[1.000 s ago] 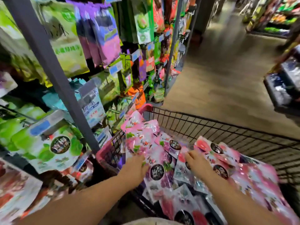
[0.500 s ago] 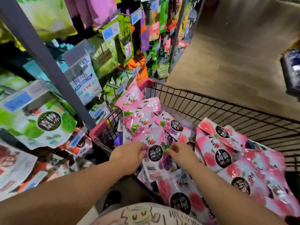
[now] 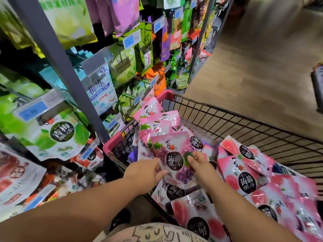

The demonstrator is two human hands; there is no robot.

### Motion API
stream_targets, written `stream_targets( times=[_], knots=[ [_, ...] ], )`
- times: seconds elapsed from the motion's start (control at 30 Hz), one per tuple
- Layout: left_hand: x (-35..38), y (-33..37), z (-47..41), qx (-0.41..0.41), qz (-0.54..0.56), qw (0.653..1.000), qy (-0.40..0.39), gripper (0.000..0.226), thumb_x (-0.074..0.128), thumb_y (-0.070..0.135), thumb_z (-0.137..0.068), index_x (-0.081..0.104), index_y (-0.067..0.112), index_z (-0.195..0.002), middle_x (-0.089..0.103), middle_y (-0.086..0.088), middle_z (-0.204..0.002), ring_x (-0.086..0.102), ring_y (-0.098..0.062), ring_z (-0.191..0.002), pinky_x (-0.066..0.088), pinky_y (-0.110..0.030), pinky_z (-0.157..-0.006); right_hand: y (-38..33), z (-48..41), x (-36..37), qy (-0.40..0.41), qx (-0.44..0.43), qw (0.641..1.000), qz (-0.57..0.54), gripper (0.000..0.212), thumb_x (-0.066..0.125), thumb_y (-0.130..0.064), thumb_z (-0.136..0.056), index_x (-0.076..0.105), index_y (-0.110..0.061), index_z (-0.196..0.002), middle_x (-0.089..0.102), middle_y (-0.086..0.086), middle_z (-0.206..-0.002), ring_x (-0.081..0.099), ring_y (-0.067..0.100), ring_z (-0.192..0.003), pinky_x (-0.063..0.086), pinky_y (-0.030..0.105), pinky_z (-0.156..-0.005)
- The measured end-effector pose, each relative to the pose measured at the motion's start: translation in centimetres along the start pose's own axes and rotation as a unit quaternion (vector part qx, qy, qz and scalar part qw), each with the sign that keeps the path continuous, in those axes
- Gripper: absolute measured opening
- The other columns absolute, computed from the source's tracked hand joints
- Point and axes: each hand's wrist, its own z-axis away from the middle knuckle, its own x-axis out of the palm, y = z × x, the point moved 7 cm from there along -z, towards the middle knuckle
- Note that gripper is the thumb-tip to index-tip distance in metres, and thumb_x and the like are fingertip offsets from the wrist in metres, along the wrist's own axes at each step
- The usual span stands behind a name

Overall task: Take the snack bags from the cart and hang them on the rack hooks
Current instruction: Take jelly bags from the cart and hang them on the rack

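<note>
A black wire cart with pink corner caps holds several pink snack bags. A stack of grape jelly bags stands tilted at the cart's left side. My left hand grips the stack's lower left edge, thumb over the front bag. My right hand pinches the front bag's right side near its black round label. Peach-pink bags lie flat to the right. The rack with hooks and hanging bags stands to the left of the cart.
Green, blue and purple bags hang on the rack, with blue price tags on the hook ends. A grey rack upright slants down to the cart's corner. Wooden aisle floor lies beyond the cart. A dark display sits at the right edge.
Both hands have closed on the grape bag stack and lifted its front bag up towards me. The view has tilted down and moved closer to the cart.
</note>
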Motion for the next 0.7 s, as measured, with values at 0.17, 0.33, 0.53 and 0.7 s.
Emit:
stream_targets(
  times=[0.17, 0.33, 0.53, 0.7],
  knots=[
    [-0.5, 0.2, 0.3, -0.009, 0.029, 0.999, -0.017, 0.083, 0.023, 0.096, -0.061, 0.046, 0.032, -0.107, 0.059, 0.011, -0.092, 0.059, -0.013, -0.084, 0.053, -0.036, -0.070, -2.5, 0.4, -0.1, -0.003, 0.010, 0.976, -0.216, 0.012, 0.044, -0.015, -0.103, 0.053, -0.011, -0.096, 0.061, 0.011, -0.081, 0.056, 0.024, -0.076, 0.046, 0.032, -0.063],
    [-0.6, 0.0, 0.1, -0.013, 0.103, 0.992, -0.074, 0.112, 0.013, 0.104, -0.036, 0.055, 0.040, -0.118, 0.060, 0.011, -0.085, 0.057, -0.014, -0.085, 0.043, -0.028, -0.069, -3.7, 1.1, 1.9, -0.049, 0.017, 0.961, -0.270, 0.011, 0.039, -0.016, -0.104, 0.042, -0.008, -0.097, 0.056, 0.011, -0.062, 0.057, 0.023, -0.045, 0.040, 0.020, -0.035],
    [0.2, -1.8, -0.1, -0.058, 0.194, 0.978, -0.051, 0.106, 0.013, 0.100, -0.047, 0.066, 0.035, -0.112, 0.069, 0.007, -0.105, 0.062, -0.016, -0.099, 0.048, -0.034, -0.090, -3.0, 0.2, 3.9, -0.060, 0.042, 0.975, -0.208, 0.010, 0.042, -0.024, -0.104, 0.047, -0.015, -0.102, 0.052, 0.002, -0.046, 0.051, 0.023, -0.049, 0.030, 0.023, -0.037],
    [-2.4, -1.8, 0.0, -0.058, 0.100, 0.991, 0.064, 0.064, 0.022, 0.060, -0.096, 0.039, 0.013, -0.056, 0.043, -0.001, -0.059, 0.051, -0.027, -0.073, 0.041, -0.035, -0.081, -3.1, -1.9, 2.3, -0.023, 0.013, 0.992, -0.127, 0.020, 0.047, -0.039, -0.101, 0.051, -0.019, -0.100, 0.059, 0.002, -0.073, 0.050, 0.012, -0.053, 0.038, 0.022, -0.047]
  ],
)
